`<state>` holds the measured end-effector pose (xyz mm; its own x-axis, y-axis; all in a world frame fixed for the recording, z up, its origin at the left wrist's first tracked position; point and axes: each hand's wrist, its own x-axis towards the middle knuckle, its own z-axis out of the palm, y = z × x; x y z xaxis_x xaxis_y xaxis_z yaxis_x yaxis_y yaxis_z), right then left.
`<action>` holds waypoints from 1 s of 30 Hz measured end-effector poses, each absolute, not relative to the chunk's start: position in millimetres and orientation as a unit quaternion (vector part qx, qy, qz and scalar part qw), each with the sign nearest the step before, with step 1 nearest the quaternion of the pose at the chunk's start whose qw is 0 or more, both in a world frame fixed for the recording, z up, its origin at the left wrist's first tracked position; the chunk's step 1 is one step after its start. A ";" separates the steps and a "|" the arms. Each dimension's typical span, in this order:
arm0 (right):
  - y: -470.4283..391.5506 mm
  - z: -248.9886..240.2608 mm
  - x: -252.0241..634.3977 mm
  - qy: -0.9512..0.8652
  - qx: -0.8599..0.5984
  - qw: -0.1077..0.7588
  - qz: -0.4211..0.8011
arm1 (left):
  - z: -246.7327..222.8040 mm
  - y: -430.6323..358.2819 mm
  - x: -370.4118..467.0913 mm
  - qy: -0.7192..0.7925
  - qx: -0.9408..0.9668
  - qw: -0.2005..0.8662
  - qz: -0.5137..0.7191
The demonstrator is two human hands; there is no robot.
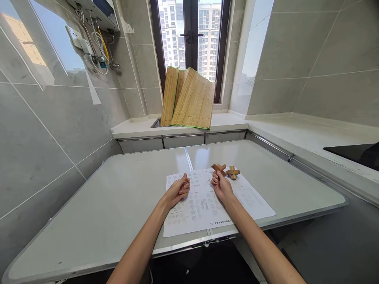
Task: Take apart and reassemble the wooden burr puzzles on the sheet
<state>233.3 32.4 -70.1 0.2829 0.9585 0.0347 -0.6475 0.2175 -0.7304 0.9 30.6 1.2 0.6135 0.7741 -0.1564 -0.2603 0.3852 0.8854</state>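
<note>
My right hand (221,185) pinches a wooden interlocking puzzle (218,168) made of crossed brown bars, near the far edge of a printed sheet. Just right of it, a second wooden burr puzzle (233,172), shaped like a cross, rests at the sheet's far right part. Over the left side of the paper sheet (204,221), my left hand (179,190) is loosely closed with its fingers curled, and nothing shows in it. Small line drawings and print cover the sheet, which lies flat; my forearms hide some of it.
A white folding table (124,205) with a metal rim carries the sheet. Behind it, a folded bamboo mat (194,98) stands on the white counter (136,128) below the window. A black cooktop (358,154) sits on the right counter.
</note>
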 end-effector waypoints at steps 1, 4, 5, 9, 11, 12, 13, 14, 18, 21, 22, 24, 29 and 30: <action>32.7 -69.9 233.9 -0.251 -0.309 0.740 0.542 | 1.0 30.8 0.8 0.288 0.445 0.780 0.333; 33.6 -69.0 235.7 -0.249 -0.310 0.745 0.535 | 0.8 30.8 0.7 0.289 0.443 0.781 0.333; 33.8 -68.7 236.2 -0.248 -0.312 0.746 0.534 | 1.0 30.6 0.8 0.290 0.441 0.781 0.333; 33.0 -68.3 236.9 -0.253 -0.331 0.743 0.524 | 1.8 29.1 1.4 0.289 0.441 0.782 0.332; 31.6 -67.9 235.7 -0.259 -0.345 0.738 0.519 | 2.1 28.4 1.7 0.289 0.442 0.781 0.333; 30.6 -67.4 234.6 -0.264 -0.353 0.734 0.517 | 2.4 28.1 1.9 0.290 0.443 0.780 0.333; 29.4 -66.7 233.0 -0.270 -0.360 0.729 0.516 | 2.7 27.8 2.1 0.292 0.443 0.779 0.334; 28.1 -65.6 231.0 -0.277 -0.368 0.723 0.516 | 3.1 27.6 2.3 0.293 0.444 0.778 0.334; 21.9 -59.6 218.4 -0.324 -0.410 0.681 0.513 | 4.9 27.7 2.6 0.296 0.442 0.776 0.337; 16.6 -55.1 207.6 -0.370 -0.438 0.644 0.506 | 4.6 30.3 1.4 0.287 0.441 0.773 0.355; 14.6 -53.8 204.5 -0.391 -0.448 0.631 0.498 | 4.2 31.7 0.5 0.285 0.438 0.771 0.365; 10.3 -51.4 200.0 -0.462 -0.481 0.589 0.456 | 3.8 34.7 -1.5 0.283 0.429 0.765 0.387; 1.2 -45.6 195.7 -0.602 -0.535 0.491 0.332 | 6.3 40.8 -7.7 0.274 0.404 0.753 0.441; 0.3 -44.4 195.6 -0.613 -0.539 0.480 0.320 | 6.9 41.9 -9.2 0.272 0.401 0.751 0.450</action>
<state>195.6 0.3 -44.4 0.0432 0.9687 0.2444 0.3545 0.2138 -0.9103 -9.2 41.9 6.9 0.4483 0.8926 -0.0474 -0.4575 0.2746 0.8457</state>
